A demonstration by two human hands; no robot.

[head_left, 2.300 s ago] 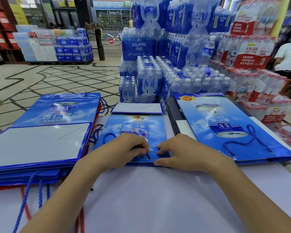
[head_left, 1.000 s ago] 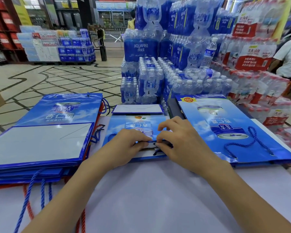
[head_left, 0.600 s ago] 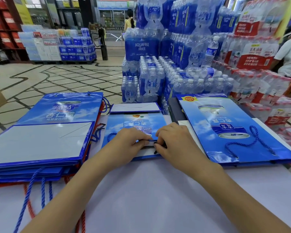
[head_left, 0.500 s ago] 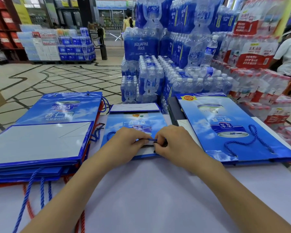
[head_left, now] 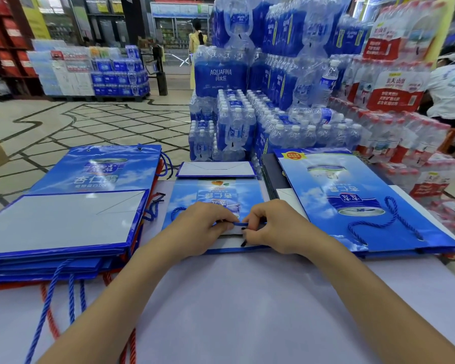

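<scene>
1. "AQUAFINA", with 纯水乐 beneath, white on blue: shrink-wrapped water pack (head_left: 220, 74), twelve o'clock in the view.
2. 农夫山泉, dark characters on a white-and-red label: red water pack (head_left: 395, 85), two o'clock. The white lines on the red band below are too small to read.
3. 杏仁露, large white characters, upside down to the camera: top bag of the left bag stack (head_left: 95, 177), nine o'clock. The smaller line under it is illegible.
4. 杏仁露, upside down: large blue bag (head_left: 344, 191), three o'clock. The text of its yellow-and-red seal (head_left: 293, 155) is unreadable.
5. 杏仁露, upside down: small blue bag (head_left: 216, 197), centre.
</scene>
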